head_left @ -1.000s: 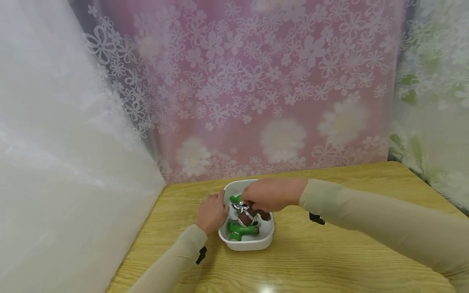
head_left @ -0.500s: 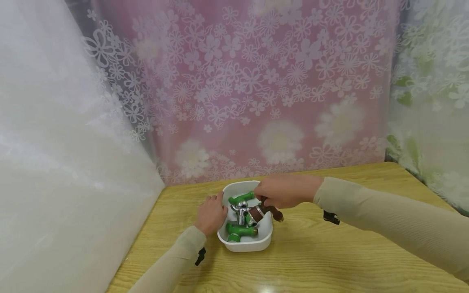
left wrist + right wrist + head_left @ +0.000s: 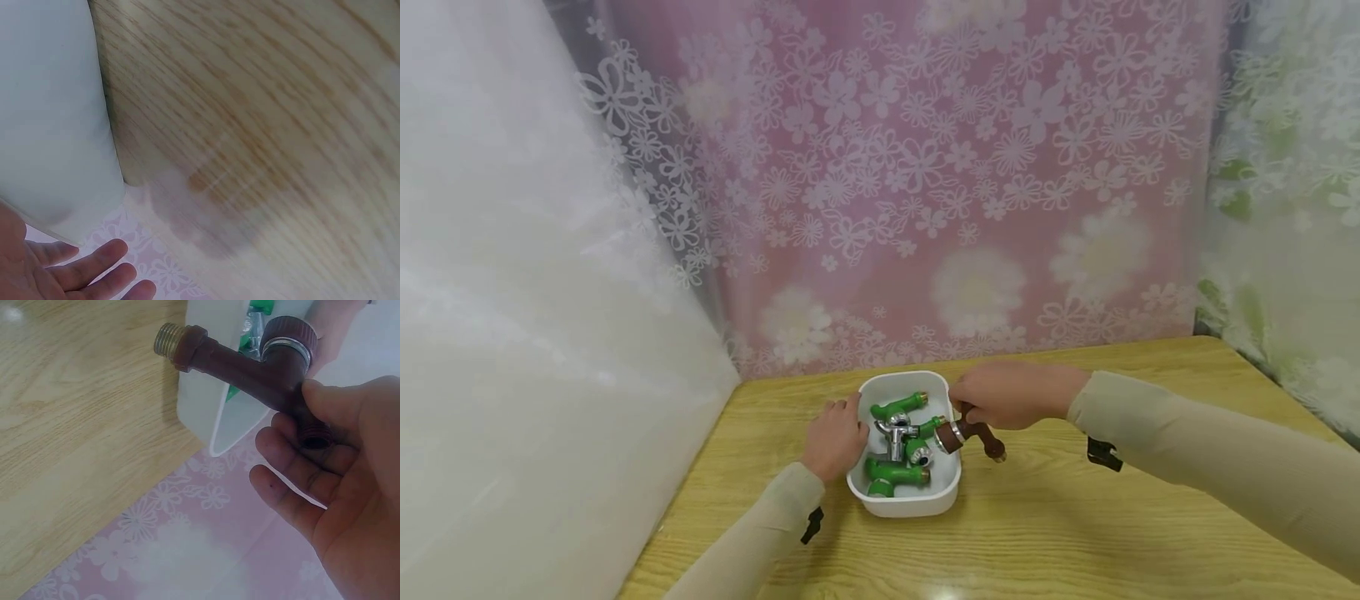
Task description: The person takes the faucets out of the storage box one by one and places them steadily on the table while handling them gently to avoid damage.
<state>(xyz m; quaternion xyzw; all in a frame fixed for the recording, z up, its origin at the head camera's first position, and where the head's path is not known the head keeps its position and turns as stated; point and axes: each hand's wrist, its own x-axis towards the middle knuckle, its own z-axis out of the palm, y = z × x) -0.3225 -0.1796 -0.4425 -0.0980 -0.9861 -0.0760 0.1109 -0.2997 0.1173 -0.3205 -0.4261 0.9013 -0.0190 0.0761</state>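
Observation:
My right hand [image 3: 1015,393] pinches a dark brown faucet [image 3: 244,378] with thumb and fingers, beside the right rim of a white plastic basin [image 3: 917,507]. The faucet has a round ribbed knob, a silvery ring and a brass threaded end [image 3: 167,340]; its knob end overlaps the rim in the head view. My left hand [image 3: 835,437] lies at the basin's left rim. In the left wrist view its fingers [image 3: 94,265] stretch loosely past the rim, and its thumb is mostly hidden. Inside the basin lie several green faucets [image 3: 898,473] and a chrome faucet [image 3: 895,437].
The basin stands on a wood-grain table [image 3: 1037,533], toward its back left. A pink flowered curtain [image 3: 925,208] hangs behind, a white sheet [image 3: 550,333] along the left, and a green-patterned curtain [image 3: 1285,250] at the right.
My right hand has moved right with the brown faucet, from inside the basin to beside its right rim. More of the green faucets now shows. The left hand has stayed at the left rim.

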